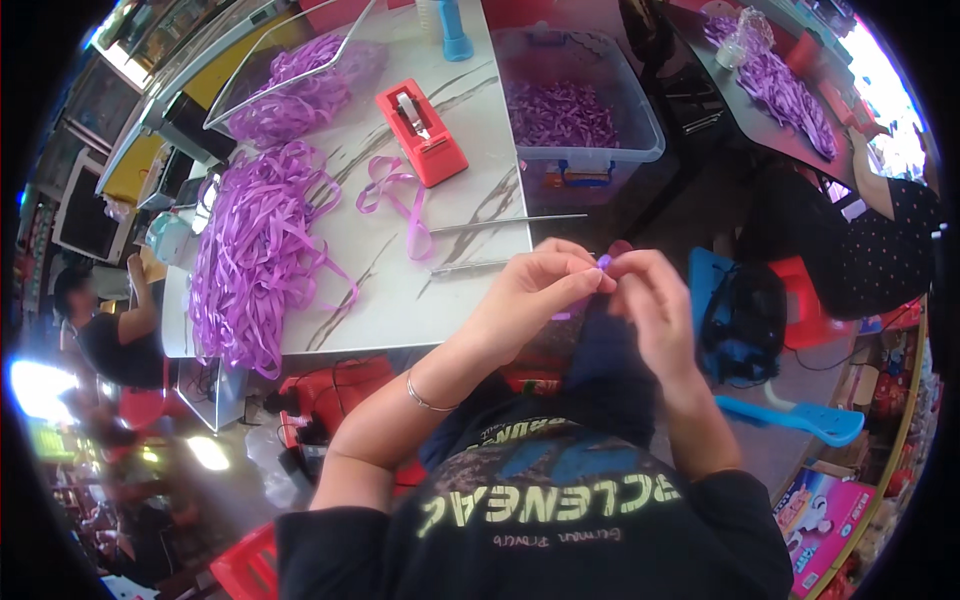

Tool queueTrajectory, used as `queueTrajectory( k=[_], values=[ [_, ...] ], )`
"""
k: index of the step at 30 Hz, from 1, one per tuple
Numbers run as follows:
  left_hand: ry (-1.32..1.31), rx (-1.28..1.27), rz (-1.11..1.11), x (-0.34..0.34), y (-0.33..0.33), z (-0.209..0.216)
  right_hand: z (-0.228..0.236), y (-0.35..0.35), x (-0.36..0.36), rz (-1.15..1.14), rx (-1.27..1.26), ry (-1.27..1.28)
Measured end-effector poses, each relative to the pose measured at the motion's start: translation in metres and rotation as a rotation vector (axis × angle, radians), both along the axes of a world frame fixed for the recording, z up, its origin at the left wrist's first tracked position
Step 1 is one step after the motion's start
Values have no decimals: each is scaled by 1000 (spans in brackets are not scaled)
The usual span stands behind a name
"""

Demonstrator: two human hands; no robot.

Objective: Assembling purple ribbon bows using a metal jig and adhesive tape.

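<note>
In the head view, a small purple ribbon bit [604,262] sits between the two hands, out past the right edge of the bench [390,318] and above the lap. The left hand [540,288] has its grip closed on it, thumb against fingertip. The right hand [652,305] brings bent fingers right up to the same spot, but it is blurred, so I cannot tell whether its grip is pinching the piece or only brushing it.

The likeliest trouble is a drop: the piece is tiny, ribbon like this tends to be slick, and no benchtop lies beneath it — a slip could send it to the lap or floor. Pulling unevenly could also twist or loosen whatever shape the fingers hold.

On the bench, a loose ribbon loop [416,236] lies at or just beside two thin metal rods [510,222]; a passing sleeve could snag it or knock a rod, since both jut toward the edge. The ribbon heap [255,262] overhangs the near edge — tugging one strand could tangle it or drag more off.
</note>
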State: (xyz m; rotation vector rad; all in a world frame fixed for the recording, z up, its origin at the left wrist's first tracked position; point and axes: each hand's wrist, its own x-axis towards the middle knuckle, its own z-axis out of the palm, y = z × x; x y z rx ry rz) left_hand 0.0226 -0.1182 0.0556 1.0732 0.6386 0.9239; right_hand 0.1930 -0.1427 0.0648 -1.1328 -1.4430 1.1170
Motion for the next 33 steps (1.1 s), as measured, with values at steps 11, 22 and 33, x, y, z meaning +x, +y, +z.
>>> queueTrajectory(
  k=[11, 22, 33],
  values=[
    [-258, -139, 46, 15, 8, 10, -46, -30, 2, 269, -284, -43],
    [-360, -112, 167, -6, 9, -1, -113, -48, 64, 19, -10, -674],
    [-135, -207, 160, -48, 5, -12, -91, -39, 83, -167, 417, -985]
  ],
)
